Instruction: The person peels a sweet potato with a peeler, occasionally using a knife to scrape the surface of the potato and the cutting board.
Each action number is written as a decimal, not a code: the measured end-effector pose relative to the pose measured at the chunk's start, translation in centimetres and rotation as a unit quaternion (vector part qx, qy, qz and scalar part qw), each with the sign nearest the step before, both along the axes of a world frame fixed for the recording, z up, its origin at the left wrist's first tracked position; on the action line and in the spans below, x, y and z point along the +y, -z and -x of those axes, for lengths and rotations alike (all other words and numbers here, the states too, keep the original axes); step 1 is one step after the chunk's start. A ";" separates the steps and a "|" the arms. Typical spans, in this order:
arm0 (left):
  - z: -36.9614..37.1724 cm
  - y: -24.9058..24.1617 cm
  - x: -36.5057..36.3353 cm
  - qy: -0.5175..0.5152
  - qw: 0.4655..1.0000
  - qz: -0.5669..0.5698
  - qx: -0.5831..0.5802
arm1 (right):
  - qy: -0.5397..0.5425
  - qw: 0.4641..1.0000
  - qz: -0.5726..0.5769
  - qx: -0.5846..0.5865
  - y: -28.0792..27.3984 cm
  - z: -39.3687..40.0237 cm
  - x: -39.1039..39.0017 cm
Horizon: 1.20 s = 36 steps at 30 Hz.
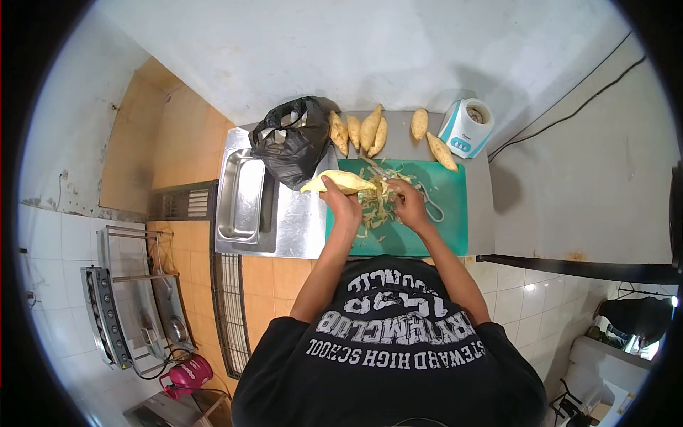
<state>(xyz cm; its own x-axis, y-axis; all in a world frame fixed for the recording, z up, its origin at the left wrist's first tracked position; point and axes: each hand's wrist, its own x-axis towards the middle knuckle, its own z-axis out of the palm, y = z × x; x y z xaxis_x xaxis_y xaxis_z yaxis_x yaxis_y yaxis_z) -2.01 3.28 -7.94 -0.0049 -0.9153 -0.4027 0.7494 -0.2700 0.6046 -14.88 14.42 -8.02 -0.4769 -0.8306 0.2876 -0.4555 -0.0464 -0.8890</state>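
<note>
My left hand is closed around a peeled, pale yellow sweet potato, held level over the left edge of a green cutting board. By the sweet potato's right end, my right hand has its fingers pinched together above the peelings; whatever may be in them is too small to make out. Loose strips of peel lie heaped on the board under and between my hands. Just right of my right hand lies a white looped handle. A greyish tool lies partly among the peelings.
Several unpeeled sweet potatoes lie along the wall. A black plastic bag stands at the back left, beside a steel pan. At the back right is a white and blue blender base. A grey surface extends rightward.
</note>
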 end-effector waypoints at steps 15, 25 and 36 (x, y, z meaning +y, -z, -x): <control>2.0 -0.3 2.3 -0.018 0.993 -0.095 -0.070 | -0.010 0.980 -0.159 0.119 -1.6 -1.7 -0.6; -1.4 -1.5 1.3 0.186 0.982 -0.039 0.001 | -0.020 0.996 -0.083 0.004 -0.8 -0.3 -0.3; -10.3 -2.2 -1.3 0.516 0.842 0.156 -0.015 | -0.040 0.993 -0.111 -0.010 -0.4 2.2 0.8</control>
<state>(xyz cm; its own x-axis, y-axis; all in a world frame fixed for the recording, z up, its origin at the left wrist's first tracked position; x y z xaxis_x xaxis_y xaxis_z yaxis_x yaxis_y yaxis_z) 8.33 1.97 -5.75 -0.8565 -0.4915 -0.1576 0.1965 -0.5929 0.7809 -17.05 15.17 -7.61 -0.4097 -0.9083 0.0846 -0.4410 0.1160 -0.8900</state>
